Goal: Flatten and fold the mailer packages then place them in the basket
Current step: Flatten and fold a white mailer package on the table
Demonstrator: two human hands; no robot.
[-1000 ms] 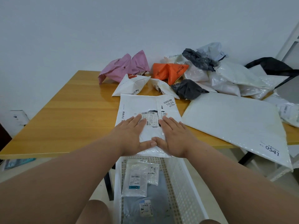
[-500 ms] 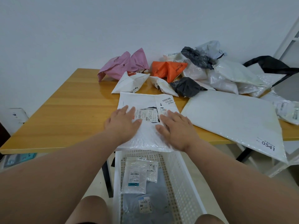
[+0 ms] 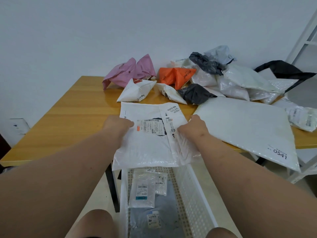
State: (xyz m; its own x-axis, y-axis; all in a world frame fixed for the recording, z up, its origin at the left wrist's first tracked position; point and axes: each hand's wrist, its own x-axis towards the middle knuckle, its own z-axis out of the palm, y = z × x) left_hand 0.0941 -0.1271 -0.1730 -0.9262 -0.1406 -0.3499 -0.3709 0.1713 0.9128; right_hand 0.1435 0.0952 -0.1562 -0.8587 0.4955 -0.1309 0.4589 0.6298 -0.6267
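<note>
A white mailer (image 3: 151, 145) with a shipping label lies at the table's near edge, its lower part hanging over the white perforated basket (image 3: 193, 194). My left hand (image 3: 118, 125) grips its left edge and my right hand (image 3: 193, 128) grips its right edge, fingers curled on the plastic. The basket stands on the floor below and holds flat mailers (image 3: 145, 191). Behind lies a heap of crumpled mailers: pink (image 3: 128, 72), orange (image 3: 175, 76), black (image 3: 195, 93) and several white ones (image 3: 236, 83).
A large flat white mailer (image 3: 248, 127) marked 0541 covers the table's right side and overhangs its edge. The wooden table (image 3: 72, 114) meets a white wall. A white rack (image 3: 307, 42) stands at right. My knees show at the bottom.
My hands slid apart from the middle of the mailer to its left and right edges and now grip them. The mailer's near part hangs lower over the basket.
</note>
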